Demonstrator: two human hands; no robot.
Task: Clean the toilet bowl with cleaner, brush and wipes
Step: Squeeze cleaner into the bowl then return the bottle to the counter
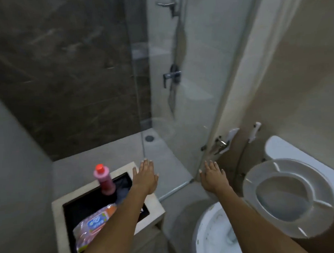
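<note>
Over the open toilet bowl (216,232) both hands, left hand (145,175) and right hand (213,175), hover flat and empty; cleaner bottle (104,180) and wipes pack (94,225) look untouched, so basically nothing's done yet.

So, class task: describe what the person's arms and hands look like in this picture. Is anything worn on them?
Both arms are bare up to the frame edge: no sleeves, gloves, watch or rings show. The left hand and right hand have fairly long, pale nails. The picture is too blurred for finer marks.

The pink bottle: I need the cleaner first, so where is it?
In the head view, lower left: the pink bottle stands upright on the black-topped stand, beside the left hand, behind the wipes pack.
</note>
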